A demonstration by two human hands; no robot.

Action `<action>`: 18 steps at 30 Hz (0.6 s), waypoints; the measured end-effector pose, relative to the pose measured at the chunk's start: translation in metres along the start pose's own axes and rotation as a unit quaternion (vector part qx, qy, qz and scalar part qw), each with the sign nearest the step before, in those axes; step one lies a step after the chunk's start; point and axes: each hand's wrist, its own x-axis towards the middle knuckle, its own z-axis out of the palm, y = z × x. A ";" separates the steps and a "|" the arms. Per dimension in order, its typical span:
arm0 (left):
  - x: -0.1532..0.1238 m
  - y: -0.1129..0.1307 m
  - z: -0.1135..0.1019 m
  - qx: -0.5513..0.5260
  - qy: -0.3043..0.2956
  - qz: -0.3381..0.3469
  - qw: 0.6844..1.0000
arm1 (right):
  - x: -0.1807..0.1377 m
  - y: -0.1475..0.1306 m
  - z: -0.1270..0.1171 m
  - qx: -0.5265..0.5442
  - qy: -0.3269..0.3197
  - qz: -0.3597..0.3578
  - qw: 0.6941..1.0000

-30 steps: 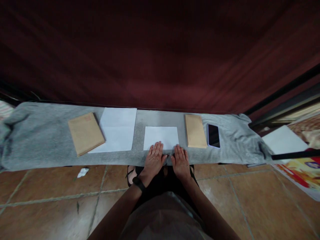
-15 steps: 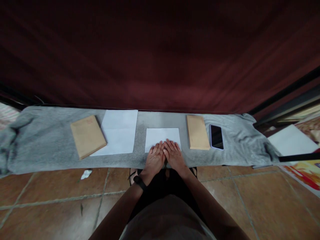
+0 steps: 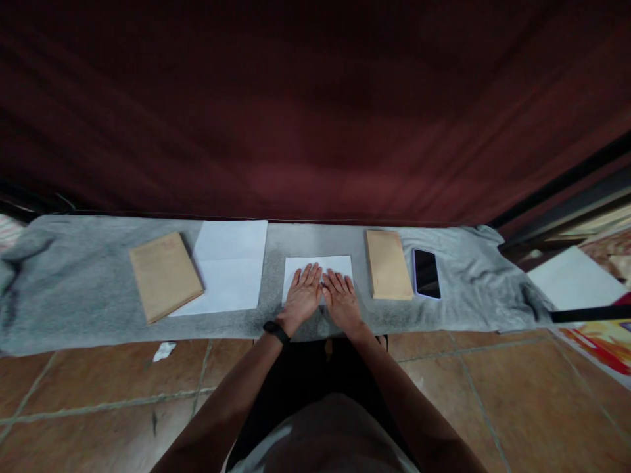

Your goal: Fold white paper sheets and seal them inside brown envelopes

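Observation:
A small white sheet of paper (image 3: 318,263), perhaps folded, lies on the grey cloth in front of me. My left hand (image 3: 303,293) rests flat on its left half, fingers stretched out and slightly spread. On the right half lies my right hand (image 3: 342,297), also flat, palm down, with its thumb close to the left one. Neither hand grips anything. Left of the hands is a larger white sheet (image 3: 231,269) with a crease across it. A stack of brown envelopes (image 3: 166,276) overlaps that sheet's left edge. To the right lies a narrower stack of brown envelopes (image 3: 389,266).
A phone (image 3: 426,273) in a pale purple case lies right of the narrow stack. The grey cloth (image 3: 89,276) covers a long, narrow surface. Behind it hangs a dark red curtain (image 3: 315,131). A scrap of white paper (image 3: 164,351) is on the tiled floor (image 3: 89,381).
My left hand has slid forward over the small sheet, and the fingertips of the two hands have moved apart a little. The camera view has shifted slightly.

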 end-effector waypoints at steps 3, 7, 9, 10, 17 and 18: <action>0.011 -0.004 0.001 -0.002 -0.001 -0.006 1.000 | -0.001 0.000 0.001 -0.001 0.003 0.000 1.000; 0.028 -0.011 0.004 -0.007 -0.003 -0.019 1.000 | -0.001 -0.001 0.001 -0.006 0.003 -0.003 1.000; 0.033 -0.014 0.005 -0.010 0.000 -0.019 1.000 | -0.001 -0.001 0.001 -0.007 0.003 -0.001 1.000; 0.033 -0.015 0.006 -0.011 0.003 -0.018 1.000 | -0.001 -0.001 0.000 -0.006 0.003 0.001 1.000; 0.009 -0.013 0.014 -0.011 0.033 -0.002 0.999 | 0.003 -0.002 -0.002 0.011 -0.012 0.014 1.000; 0.006 -0.012 0.015 -0.012 0.034 0.002 0.999 | 0.006 -0.003 -0.002 0.012 -0.015 0.013 1.000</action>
